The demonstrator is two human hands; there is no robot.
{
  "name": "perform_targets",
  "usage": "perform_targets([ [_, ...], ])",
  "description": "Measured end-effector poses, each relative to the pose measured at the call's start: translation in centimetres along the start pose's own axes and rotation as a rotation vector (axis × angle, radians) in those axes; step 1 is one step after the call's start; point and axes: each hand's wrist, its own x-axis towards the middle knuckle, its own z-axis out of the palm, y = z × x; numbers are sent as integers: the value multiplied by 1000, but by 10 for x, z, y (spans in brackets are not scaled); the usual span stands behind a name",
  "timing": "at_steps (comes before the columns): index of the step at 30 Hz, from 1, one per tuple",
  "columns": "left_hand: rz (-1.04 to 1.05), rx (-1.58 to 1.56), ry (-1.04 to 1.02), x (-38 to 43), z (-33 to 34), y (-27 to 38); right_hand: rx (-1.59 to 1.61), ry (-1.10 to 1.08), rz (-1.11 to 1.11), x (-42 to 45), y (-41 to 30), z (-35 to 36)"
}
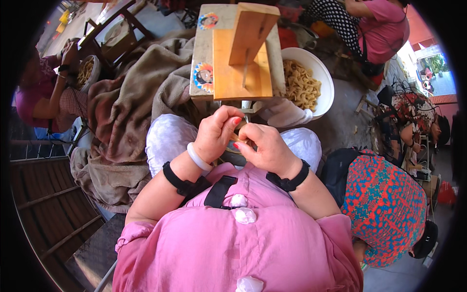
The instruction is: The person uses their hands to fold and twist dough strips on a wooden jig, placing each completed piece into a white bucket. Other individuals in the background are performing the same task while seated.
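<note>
Above my lap, my left hand [217,132] pinches a thin tan piece [236,137] with thumb and forefinger. My right hand [268,148] grips the other side of that piece, its fingers curled; the fingers hide most of it, so its kind cannot be told. A small shiny metal part [246,117] shows just beyond my fingertips. Past both hands stands a worn box-like stand [202,43] with stickers. On it lies a wooden board [233,87], with an upright wooden block [251,34] and a thin metal rod [245,73] above the board.
Right of the stand, a white tub [328,85] holds many curled tan pieces [301,84], with a white cloth [286,112] by it. Brown blankets [124,98] lie at left. A person in patterned clothing [385,208] is close at right; other people sit farther off.
</note>
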Motion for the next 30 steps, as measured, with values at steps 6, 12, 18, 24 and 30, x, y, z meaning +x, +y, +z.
perform_targets([
  [6,-412,-349,-164,16,-19,2,-29,34,91,5,-2,-22],
  [12,-520,-347,-405,46,-45,-8,-95,205,158,28,15,-38],
  [18,-359,-96,-55,83,-25,-30,-168,339,124,67,51,-35],
  [24,-291,176,88,67,-32,-15,-628,378,296,37,83,-69],
  [30,-650,-633,-299,29,-23,8,-483,123,-173,14,-8,-28],
])
